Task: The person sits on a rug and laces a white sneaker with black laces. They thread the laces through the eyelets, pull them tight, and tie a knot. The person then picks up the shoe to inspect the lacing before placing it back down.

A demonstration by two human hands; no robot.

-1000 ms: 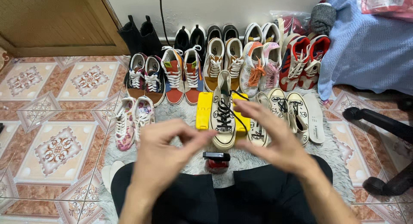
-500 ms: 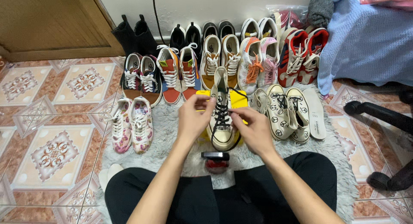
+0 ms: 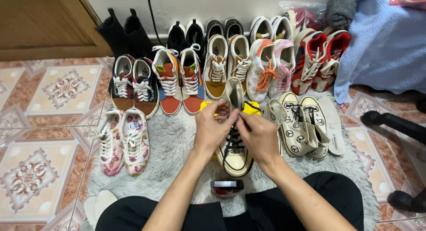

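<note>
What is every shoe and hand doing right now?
Left hand: pinching the black lace.
Right hand: pinching the black lace.
Cream high-top sneaker: upright, tongue raised, partly laced.
Floral sneakers: side by side, laced.
Peace-sign sneakers: tilted together, laces hard to make out.
Loose insole: flat on the rug.

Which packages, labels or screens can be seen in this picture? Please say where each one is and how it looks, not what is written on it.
Yellow box: flat, rectangular, behind the cream sneaker at which the left hand and right hand work.
Clear plastic bag: top right by the wall, crinkled, with something red inside.
Small round tin: near the person's lap, red body, dark lid.
Loose insole: right of the patterned cream pair, white, with a small printed mark.
No screen is in view.
</note>
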